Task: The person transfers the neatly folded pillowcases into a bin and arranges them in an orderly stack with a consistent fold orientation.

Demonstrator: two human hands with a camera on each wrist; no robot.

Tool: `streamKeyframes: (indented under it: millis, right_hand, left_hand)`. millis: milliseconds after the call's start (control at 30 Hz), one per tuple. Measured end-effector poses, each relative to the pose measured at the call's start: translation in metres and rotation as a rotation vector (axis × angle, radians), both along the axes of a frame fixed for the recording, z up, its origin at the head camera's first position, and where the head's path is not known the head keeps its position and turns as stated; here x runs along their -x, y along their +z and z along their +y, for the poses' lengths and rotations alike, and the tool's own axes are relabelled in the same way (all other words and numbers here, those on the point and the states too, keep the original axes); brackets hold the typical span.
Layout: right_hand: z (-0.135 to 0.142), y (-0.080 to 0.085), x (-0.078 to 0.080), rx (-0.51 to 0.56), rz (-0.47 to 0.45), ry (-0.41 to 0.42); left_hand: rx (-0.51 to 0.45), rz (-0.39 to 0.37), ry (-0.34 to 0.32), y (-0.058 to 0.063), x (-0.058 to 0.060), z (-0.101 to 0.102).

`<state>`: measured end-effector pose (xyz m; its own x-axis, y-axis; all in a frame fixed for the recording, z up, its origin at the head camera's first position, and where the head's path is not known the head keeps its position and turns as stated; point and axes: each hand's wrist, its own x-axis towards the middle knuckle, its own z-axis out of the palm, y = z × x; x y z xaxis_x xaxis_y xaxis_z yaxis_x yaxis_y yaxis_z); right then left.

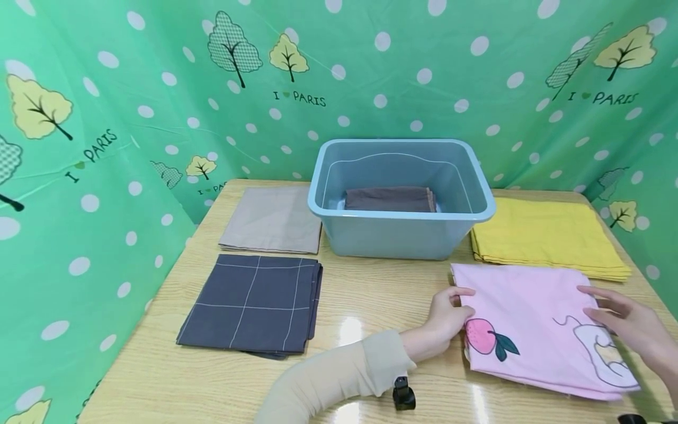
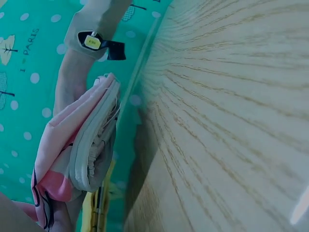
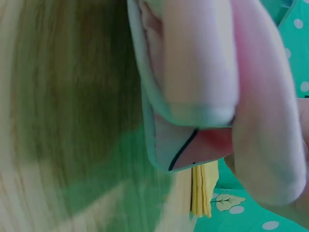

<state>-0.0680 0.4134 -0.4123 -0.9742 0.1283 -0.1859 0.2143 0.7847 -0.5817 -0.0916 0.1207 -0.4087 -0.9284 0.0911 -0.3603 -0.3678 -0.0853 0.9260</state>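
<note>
A folded pink cloth (image 1: 535,318), printed with a peach and a white cartoon figure, is held between both hands at the table's right front. My left hand (image 1: 445,318) pinches its left edge between thumb and fingers. At the opposite edge, my right hand (image 1: 627,324) grips the cloth with its fingertips. The left wrist view shows the pink cloth (image 2: 55,140) end-on as thick stacked layers with a frayed pale edge. In the right wrist view, the pink cloth (image 3: 166,147) shows a dark printed line and its layers stand beside the tabletop.
A blue plastic bin (image 1: 386,235) stands at the back middle with a folded dark brown cloth (image 1: 389,199) inside. Left of it lie a folded beige cloth (image 1: 272,218) and a navy checked cloth (image 1: 249,303). A folded yellow cloth (image 1: 545,235) lies behind the pink one.
</note>
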Motion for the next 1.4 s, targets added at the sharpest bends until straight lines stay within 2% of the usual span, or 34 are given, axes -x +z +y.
streamKeyframes:
  millis: [267,500,933,1400]
  right_hand:
    - [-0.015,0.016,-0.003,0.023,0.038,0.028]
    - [-0.022,0.018,-0.003,0.008,0.067,0.044]
    - [-0.041,0.030,-0.001,0.109,0.125,0.084]
    - [-0.063,0.039,0.007,0.128,0.105,0.114]
  left_hand:
    - [-0.014,-0.001,-0.004,0.003,0.001,-0.011]
    - [-0.022,0.001,-0.004,0.006,0.000,-0.020]
    - [-0.033,0.035,-0.002,0.015,0.001,-0.043]
    - [-0.044,0.049,-0.016,0.022,0.002,-0.070]
